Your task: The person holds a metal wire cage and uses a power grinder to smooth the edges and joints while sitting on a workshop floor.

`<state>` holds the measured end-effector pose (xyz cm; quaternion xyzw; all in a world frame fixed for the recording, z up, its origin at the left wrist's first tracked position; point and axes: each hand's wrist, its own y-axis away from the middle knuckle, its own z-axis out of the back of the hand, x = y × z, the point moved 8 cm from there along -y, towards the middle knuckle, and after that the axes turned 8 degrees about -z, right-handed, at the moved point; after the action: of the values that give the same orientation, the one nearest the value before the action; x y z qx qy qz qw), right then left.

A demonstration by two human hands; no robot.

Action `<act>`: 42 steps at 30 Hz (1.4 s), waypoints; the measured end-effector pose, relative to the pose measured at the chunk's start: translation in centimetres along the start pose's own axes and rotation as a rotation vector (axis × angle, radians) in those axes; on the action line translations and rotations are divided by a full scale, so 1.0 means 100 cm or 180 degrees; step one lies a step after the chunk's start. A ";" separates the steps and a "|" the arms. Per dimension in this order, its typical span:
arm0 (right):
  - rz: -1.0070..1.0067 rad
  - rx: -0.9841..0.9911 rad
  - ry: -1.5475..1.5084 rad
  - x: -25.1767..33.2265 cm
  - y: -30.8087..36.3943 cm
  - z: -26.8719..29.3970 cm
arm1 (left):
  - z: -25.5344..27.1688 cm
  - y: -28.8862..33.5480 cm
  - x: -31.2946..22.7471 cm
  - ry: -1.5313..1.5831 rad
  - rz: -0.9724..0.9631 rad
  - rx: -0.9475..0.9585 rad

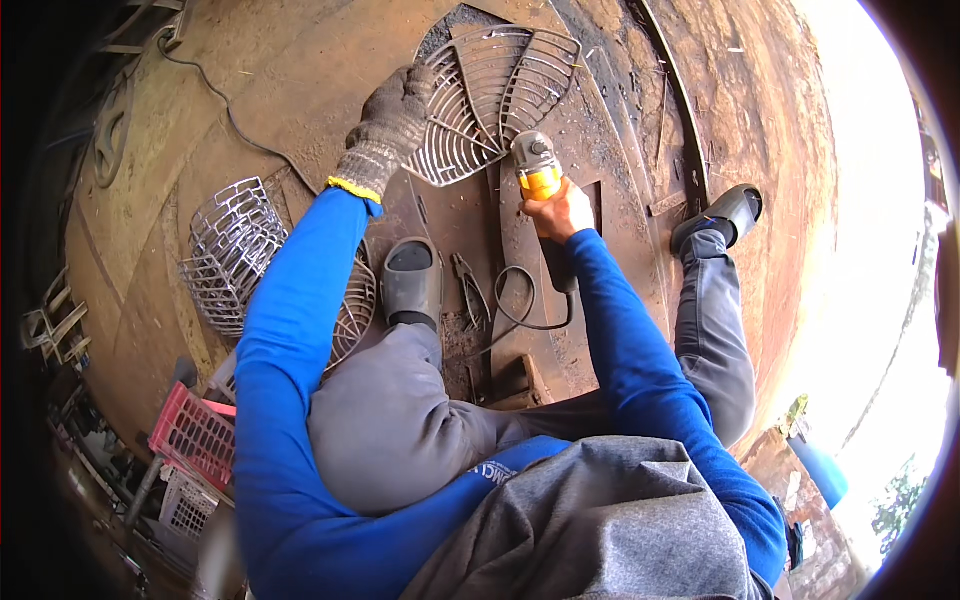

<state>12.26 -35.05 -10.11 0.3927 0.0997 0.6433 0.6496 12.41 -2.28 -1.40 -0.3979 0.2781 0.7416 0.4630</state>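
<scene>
My left hand (392, 115), in a grey knit glove with a yellow cuff, is closed on the left edge of a fan-shaped metal grille (497, 72). The grille has curved bars and lies on a dark metal plate (547, 340) on the floor. My bare right hand (562, 211) grips a yellow angle grinder (540, 178). The grinder's grey head is at the grille's lower right edge; whether its disc touches the bars cannot be seen. A pair of pliers (471, 288) lies near my left foot.
Wire grilles (235, 250) are stacked to the left, with another curved grille (355, 310) beside my left foot. The grinder's black cord (515, 318) loops between my feet. A red crate (195, 432) and a white crate (188, 503) are at the lower left. A long metal bar (680, 95) lies at right.
</scene>
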 end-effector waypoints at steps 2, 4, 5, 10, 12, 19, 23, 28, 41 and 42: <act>-0.0139 -0.0007 -0.0300 -0.010 0.000 0.002 | 0.000 -0.005 0.015 0.0111 0.0197 0.0143; -0.0235 -0.0048 -0.0449 -0.020 0.002 0.003 | 0.002 -0.007 0.028 0.0246 0.0242 0.0109; -0.0237 -0.0086 -0.0485 -0.023 0.002 0.003 | 0.003 -0.008 0.032 0.0318 0.0169 0.0099; -0.0252 -0.0077 -0.0707 -0.038 0.002 -0.001 | 0.003 -0.011 0.054 0.0459 0.0443 0.0152; -0.0263 -0.0116 -0.0675 -0.044 0.000 -0.001 | 0.002 -0.013 0.056 0.0541 0.0467 0.0117; -0.0168 -0.0082 -0.0733 -0.045 -0.006 -0.012 | 0.007 -0.015 0.058 0.0739 0.0497 -0.0030; -0.0073 -0.0012 -0.0660 -0.037 -0.003 -0.012 | 0.006 -0.009 0.066 0.0824 0.0920 -0.0002; -0.0011 -0.0227 -0.0422 -0.021 0.007 -0.009 | 0.009 -0.013 0.063 0.0550 0.0698 0.0019; -0.0171 0.0096 -0.0448 -0.015 0.007 -0.009 | -0.006 -0.009 0.009 0.0017 0.0314 0.0292; -0.0211 0.0109 -0.0431 -0.016 0.006 -0.009 | -0.004 -0.008 0.004 -0.0022 0.0242 0.0261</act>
<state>10.97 -36.25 -10.96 0.4429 0.0794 0.5916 0.6689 13.16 -2.10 -2.05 -0.3652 0.3216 0.7480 0.4514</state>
